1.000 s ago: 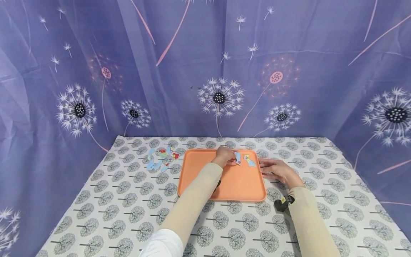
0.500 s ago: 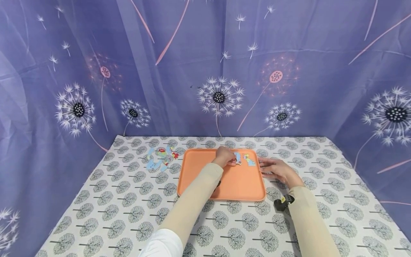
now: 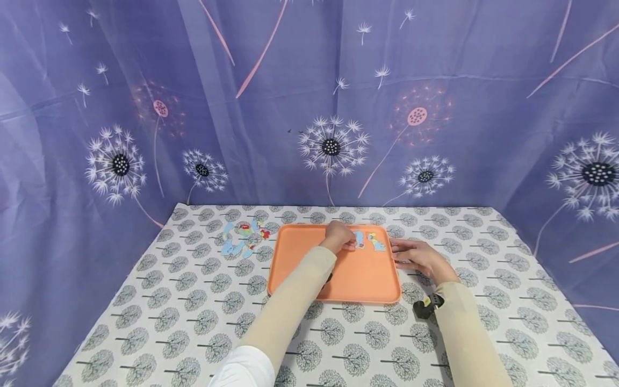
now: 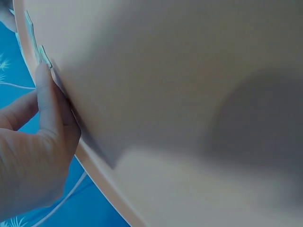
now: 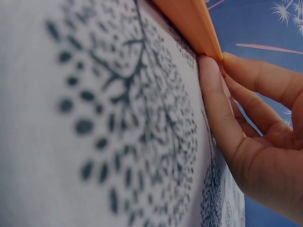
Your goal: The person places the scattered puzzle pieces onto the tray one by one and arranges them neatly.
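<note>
Very little moving here! Both hands stay where they were a second ago, and the orange tray [image 3: 365, 279] keeps its place on the tree-print tablecloth [image 3: 208, 301]. The one small change comes at the left fingertips: the narrow blue cut-out [image 3: 359, 239] seems to lie a touch flatter than before, just inside the tray's far edge, right of its middle. The blue-and-yellow cut-out [image 3: 377, 245] holds its spot by the far right corner, just beside it, a strip of orange between the two.

Now the poses. The left arm, in a beige sleeve [image 3: 290, 306], slants in over the tray's near edge, and the left hand [image 3: 339, 236] bends down toward the far edge, fingertips touching the narrow piece's left side; whether they pinch it or merely press, I can't tell. Over on the right, the right hand [image 3: 419, 257] reaches in from outside the tray, thumb low and index finger above, pinching the right rim near its far corner. A black device [image 3: 425, 306] sits at that wrist. And off the tray's far left corner, the loose cut-outs [image 3: 244, 230] lie on the cloth in the same scattered cluster.
</note>
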Demonstrator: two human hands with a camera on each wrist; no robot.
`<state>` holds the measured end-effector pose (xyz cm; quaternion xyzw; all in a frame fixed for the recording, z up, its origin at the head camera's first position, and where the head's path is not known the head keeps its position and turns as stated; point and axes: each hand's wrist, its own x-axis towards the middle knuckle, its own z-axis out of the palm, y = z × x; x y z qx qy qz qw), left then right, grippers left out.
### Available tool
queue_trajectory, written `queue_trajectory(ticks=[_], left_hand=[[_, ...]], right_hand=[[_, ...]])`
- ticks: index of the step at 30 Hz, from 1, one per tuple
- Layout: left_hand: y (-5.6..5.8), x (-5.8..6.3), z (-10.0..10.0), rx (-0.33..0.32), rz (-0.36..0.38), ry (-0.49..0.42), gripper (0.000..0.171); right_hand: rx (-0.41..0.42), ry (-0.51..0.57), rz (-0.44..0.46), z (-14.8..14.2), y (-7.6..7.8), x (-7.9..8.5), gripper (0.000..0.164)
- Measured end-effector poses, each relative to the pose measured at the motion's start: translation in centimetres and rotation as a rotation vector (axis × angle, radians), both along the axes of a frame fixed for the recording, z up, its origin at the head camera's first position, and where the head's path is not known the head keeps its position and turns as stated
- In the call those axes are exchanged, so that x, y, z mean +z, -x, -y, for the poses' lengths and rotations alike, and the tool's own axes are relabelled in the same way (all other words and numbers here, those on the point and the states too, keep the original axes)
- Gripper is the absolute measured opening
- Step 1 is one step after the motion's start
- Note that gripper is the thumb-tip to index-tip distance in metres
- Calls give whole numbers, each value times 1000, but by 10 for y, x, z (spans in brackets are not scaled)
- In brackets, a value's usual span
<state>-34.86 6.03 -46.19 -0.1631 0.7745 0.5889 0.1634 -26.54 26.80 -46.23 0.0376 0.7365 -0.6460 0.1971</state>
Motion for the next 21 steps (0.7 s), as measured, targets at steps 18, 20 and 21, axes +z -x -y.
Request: queue_trajectory(ticks=[18,20,21], left_hand=[[-19,32,34,-67,-152,-82,20],[-20,34,41,-79,-174,-119,20],[-20,35,45,-93,-186,-133,21]], right_hand=[[-4,5,2,0,0,1,64],[-5,0,3,0,0,1,64],[-10,0,3,0,0,1,64]])
